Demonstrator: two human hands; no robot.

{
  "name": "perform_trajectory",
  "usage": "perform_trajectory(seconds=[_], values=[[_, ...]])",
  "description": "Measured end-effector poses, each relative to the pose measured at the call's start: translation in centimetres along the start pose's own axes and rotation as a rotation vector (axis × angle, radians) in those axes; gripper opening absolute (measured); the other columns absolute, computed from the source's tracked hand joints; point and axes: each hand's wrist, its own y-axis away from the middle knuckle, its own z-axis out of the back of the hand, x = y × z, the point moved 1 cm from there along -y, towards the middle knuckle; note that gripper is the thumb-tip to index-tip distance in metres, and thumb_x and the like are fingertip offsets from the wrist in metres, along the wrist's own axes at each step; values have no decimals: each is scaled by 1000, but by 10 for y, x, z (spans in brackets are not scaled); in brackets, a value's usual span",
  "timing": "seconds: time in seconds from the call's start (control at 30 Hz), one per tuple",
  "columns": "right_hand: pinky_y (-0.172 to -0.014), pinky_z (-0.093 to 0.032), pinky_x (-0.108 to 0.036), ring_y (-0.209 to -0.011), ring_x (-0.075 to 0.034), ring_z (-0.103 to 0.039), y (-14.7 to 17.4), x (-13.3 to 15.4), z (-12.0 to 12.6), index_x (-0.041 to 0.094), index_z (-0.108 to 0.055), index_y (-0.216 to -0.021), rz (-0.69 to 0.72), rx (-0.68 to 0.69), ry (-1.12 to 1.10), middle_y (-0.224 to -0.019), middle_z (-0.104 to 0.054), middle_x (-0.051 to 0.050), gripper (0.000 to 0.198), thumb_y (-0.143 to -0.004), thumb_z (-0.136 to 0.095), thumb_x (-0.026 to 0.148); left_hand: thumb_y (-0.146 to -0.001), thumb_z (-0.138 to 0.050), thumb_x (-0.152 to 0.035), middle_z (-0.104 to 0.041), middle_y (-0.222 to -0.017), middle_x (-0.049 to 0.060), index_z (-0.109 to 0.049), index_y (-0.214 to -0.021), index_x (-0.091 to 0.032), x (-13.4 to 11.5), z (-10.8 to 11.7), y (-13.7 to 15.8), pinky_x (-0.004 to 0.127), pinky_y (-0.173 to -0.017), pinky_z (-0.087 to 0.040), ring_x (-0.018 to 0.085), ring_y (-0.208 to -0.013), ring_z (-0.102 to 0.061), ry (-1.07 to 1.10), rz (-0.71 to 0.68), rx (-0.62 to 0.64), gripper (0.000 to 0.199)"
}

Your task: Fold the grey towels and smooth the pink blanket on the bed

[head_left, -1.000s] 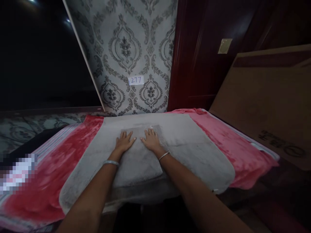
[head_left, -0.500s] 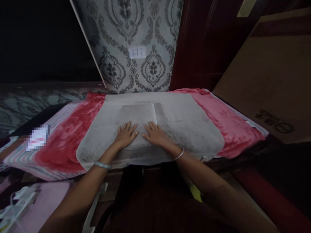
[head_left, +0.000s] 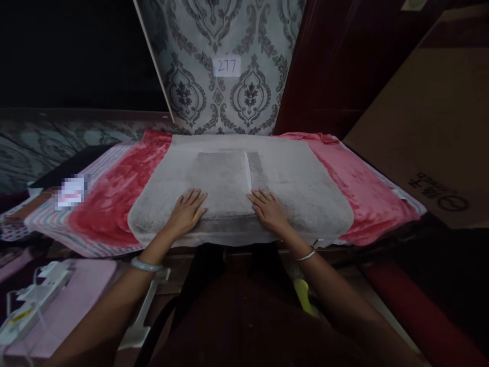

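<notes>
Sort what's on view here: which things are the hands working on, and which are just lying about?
In hand:
- folded grey towel, left hand and right hand flat at its near corners
- large grey fleece mat beneath it

Lying about:
- red plush blanket
- brown cardboard box
- paper label "277"

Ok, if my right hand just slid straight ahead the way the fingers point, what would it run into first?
The right hand lies flat, fingers pointing forward and slightly left. Going on, it would probably first meet the white edge strip of the folded grey towel, then more of the grey mat underneath. Depth is hard to judge.
</notes>
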Motion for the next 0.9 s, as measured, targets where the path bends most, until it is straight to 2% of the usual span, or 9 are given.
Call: perform_trajectory(seconds=[0.13,0.27,0.4,0.47,0.67,0.8,0.9], values=[[-119,-22,-59,-153,-30,-24,14,-1,-1,30,-40,-158,42,-10,33,-167,-32,-7,56,-103,-41,39,-95,-52,-48,-36,-164,15,-41,-155,-20,-12,-5,19,59,-125,-18,34,-154,-26,-38,-182,-85,67],[-120,-17,-62,-154,-34,-21,18,2,-2,27,-34,-160,92,-4,81,-169,-25,-11,72,-94,-60,37,-97,-51,-29,-40,-162,14,-47,-151,-22,-35,-10,17,52,-122,-29,30,-151,-34,-25,-328,-144,55],[-120,-19,-59,-151,-32,-27,18,2,-3,26,-37,-159,110,-23,77,-165,-35,-11,69,-93,-59,26,-99,-46,-25,-52,-153,16,-56,-144,-22,-45,-12,7,50,-113,-40,30,-141,-47,-22,-348,-186,46],[-120,-20,-58,-150,-31,-30,18,2,-4,25,-40,-157,120,-39,78,-164,-37,-11,66,-93,-56,22,-98,-47,-23,-53,-152,16,-56,-144,-23,-46,-13,4,51,-111,-42,31,-138,-50,-24,-351,-198,46],[-121,-22,-55,-148,-28,-35,20,5,-8,23,-48,-152,203,-104,83,-164,-37,-12,59,-94,-49,13,-96,-39,-8,-46,-157,12,-42,-153,-27,-41,-14,10,52,-113,-41,32,-143,-43,-146,-425,-200,61],[-120,-26,-51,-147,-26,-38,17,5,-12,22,-49,-152,266,-121,72,-159,-45,-12,57,-96,-45,12,-96,-38,-8,-54,-150,13,-47,-150,-23,-33,-13,12,50,-114,-40,31,-144,-42,-168,-459,-166,57],[-119,-28,-52,-144,-26,-42,14,3,-15,23,-49,-152,277,-116,76,-156,-49,-11,57,-96,-44,11,-96,-39,-10,-56,-148,14,-51,-148,-24,-25,-13,12,51,-113,-41,31,-144,-44,-154,-423,-173,56]])
